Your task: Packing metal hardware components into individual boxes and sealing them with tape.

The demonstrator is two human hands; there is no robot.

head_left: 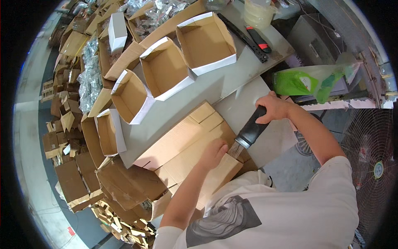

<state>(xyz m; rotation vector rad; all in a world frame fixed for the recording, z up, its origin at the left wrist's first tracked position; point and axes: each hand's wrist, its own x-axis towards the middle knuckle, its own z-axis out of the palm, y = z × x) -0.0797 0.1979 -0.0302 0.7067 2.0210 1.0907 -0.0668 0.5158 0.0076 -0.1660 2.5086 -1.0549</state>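
Observation:
A flattish brown cardboard box (195,145) with several creased panels lies across the near edge of the table, against my body. My left hand (213,154) rests on its near right part, fingers curled in against the cardboard. In my right hand (273,108) is a black cylindrical tool (251,128), gripped at its upper end. The tool slants down to the left, and its shiny rim is close to the box beside my left fingers. Something clear and streaky shows between rim and cardboard; I cannot make out what it is.
Several open white-sided trays, one here (166,68), stand along the far left of the grey table (211,89). A red-and-black cutter (259,40) and tape rolls (258,14) lie farther back. At right are a green bag (296,81) and a fan (375,166); cartons (128,182) crowd the left.

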